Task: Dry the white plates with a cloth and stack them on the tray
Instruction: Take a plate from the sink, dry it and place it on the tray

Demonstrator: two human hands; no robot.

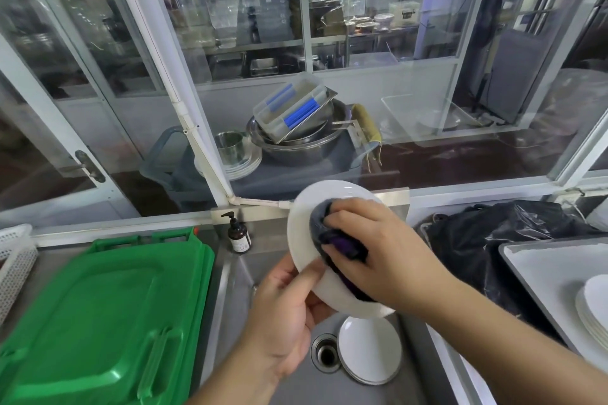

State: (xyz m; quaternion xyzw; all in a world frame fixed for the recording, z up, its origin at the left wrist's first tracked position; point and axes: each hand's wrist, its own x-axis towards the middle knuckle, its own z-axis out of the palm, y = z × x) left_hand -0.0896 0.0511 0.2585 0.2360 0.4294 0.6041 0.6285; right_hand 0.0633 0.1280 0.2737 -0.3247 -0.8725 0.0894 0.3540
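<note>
I hold a white plate [304, 223] tilted over the steel sink [283, 381]. My left hand [286, 312] grips its lower left rim, thumb on the face. My right hand [378, 246] presses a dark grey and purple cloth [332, 237] against the plate's inner face. More white plates [370, 348] lie stacked in the sink beside the drain [325, 353]. At the right edge a grey tray [543, 263] carries a stack of white plates [595, 309].
A green plastic crate lid [105, 316] covers the counter on the left, with a white perforated basket [13, 260] beyond it. A brown pump bottle [239, 235] stands at the sink's back edge. A black plastic bag [493, 240] lies behind the tray. Glass panes close off the front.
</note>
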